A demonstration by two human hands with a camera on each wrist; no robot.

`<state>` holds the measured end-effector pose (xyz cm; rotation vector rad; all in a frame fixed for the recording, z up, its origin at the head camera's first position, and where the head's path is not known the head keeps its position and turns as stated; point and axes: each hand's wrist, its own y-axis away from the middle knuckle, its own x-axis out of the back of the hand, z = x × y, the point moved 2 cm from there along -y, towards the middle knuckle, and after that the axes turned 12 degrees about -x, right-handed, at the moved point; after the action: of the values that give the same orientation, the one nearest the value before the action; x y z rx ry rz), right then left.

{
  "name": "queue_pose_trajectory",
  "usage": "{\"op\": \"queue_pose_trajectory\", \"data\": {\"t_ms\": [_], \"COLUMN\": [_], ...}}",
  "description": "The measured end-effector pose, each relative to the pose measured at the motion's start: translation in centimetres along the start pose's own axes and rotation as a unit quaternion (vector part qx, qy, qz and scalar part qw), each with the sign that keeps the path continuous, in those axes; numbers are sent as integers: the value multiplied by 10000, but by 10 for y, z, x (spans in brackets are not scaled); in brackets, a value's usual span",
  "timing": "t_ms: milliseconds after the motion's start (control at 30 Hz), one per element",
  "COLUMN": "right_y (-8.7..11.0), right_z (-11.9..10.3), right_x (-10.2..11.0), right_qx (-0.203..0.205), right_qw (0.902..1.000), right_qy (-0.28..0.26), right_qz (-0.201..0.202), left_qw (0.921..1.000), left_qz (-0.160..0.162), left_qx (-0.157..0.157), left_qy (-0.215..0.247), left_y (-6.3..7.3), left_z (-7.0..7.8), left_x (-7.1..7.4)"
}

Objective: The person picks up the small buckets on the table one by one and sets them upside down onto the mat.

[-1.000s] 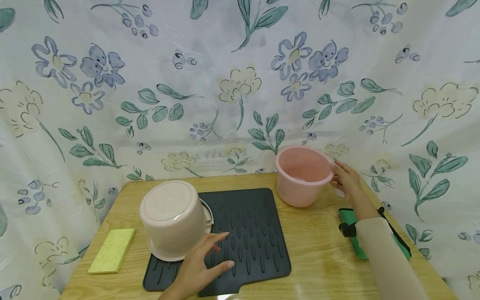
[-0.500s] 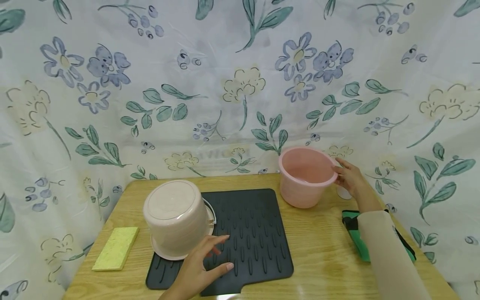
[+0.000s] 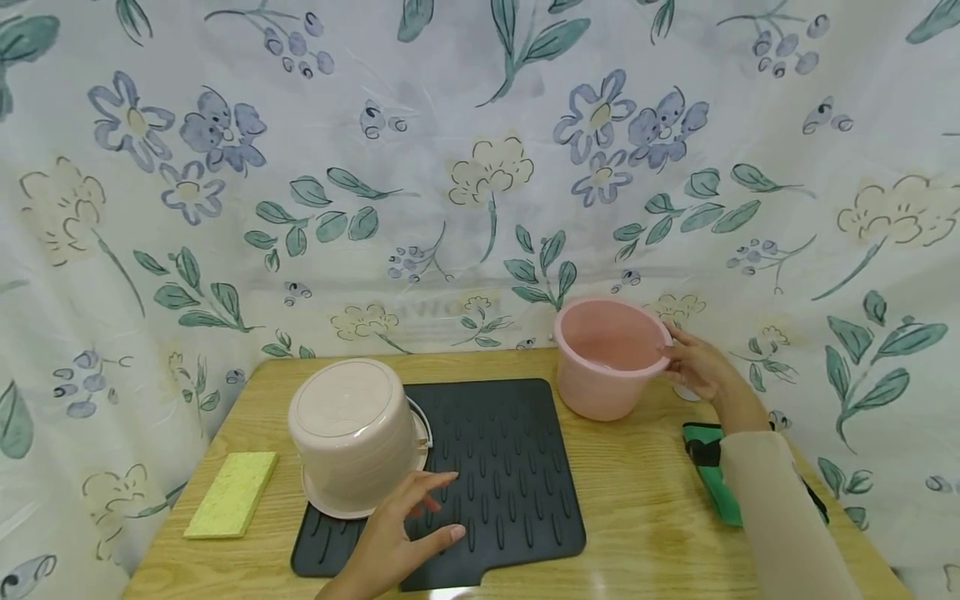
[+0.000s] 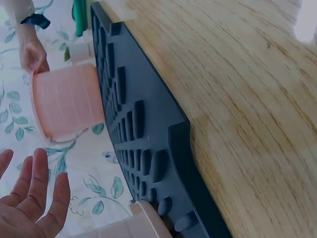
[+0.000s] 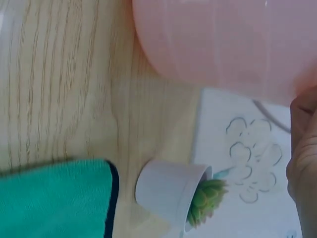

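In the head view a pink bucket (image 3: 600, 387) stands upright at the back right of the table, its mouth facing up. My right hand (image 3: 701, 367) grips its rim on the right side, thumb and fingers around the edge. In the right wrist view part of that hand (image 5: 304, 144) shows against the bucket wall (image 5: 218, 44). My left hand (image 3: 393, 533) hovers over the dark drying mat (image 3: 498, 467), fingers spread and holding nothing. Close beside it a beige bucket (image 3: 348, 442) sits upside down on the mat's left part, its handle showing at the right.
A yellow sponge cloth (image 3: 232, 496) lies left of the mat. On the right, a green cloth (image 3: 712, 479) with black edging is partly hidden under my right sleeve. A small white pot (image 5: 171, 191) with a succulent stands behind the pink bucket, near the patterned curtain (image 3: 480, 250).
The head view has shifted slightly. The pink bucket, held by my right hand, has moved very slightly left and nearer. My left hand stays about where it was.
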<state>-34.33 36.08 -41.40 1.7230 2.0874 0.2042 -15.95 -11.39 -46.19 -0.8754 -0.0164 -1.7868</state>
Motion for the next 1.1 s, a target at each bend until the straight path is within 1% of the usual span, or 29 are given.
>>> {"op": "queue_pose_trajectory", "data": {"t_ms": [133,233,300,333,433,467,567,667,733,833,867,933,1100], "right_y": [1,1,3,4,9,11,18,25,29,36,39,45,59], "right_z": [6,10,11,12,14,14,17,20,23,29,32,37,47], "right_x": [-6,-11,-15,-16,-20,-21,-22,-23,-24,-27,-29,-33,-49], "right_qx": [242,463,614,672,713,707,698,910,1109,1381,1448,1547,1535], "right_qw": [9979,9952,9952,9953,9957,9953,9924,9868,9812,9693,9639,9521,9265], "right_qy": [-462,-705,-658,-617,-589,-663,-1011,-1334,-1551,-1940,-2112,-2461,-3204], "right_qz": [-375,-499,-387,-316,-88,-21,29,-119,-297,-610,-735,-949,-1237], "left_qw": [10000,9999,9997,9996,9992,9991,9991,9991,9990,9987,9986,9986,9982], "left_qz": [54,159,245,281,346,349,366,380,381,396,404,418,452], "left_qx": [57,54,22,-50,-173,-224,-228,-193,-220,-296,-326,-284,-151], "left_qy": [39,37,36,-10,-64,-87,-53,21,69,121,124,160,355], "left_y": [-1,-2,-3,-3,-3,-3,-4,-5,-7,-9,-9,-10,-12], "left_z": [0,1,2,2,0,0,-1,0,1,2,2,1,0], "left_x": [-1,0,0,0,0,0,0,0,0,0,0,0,-1]}}
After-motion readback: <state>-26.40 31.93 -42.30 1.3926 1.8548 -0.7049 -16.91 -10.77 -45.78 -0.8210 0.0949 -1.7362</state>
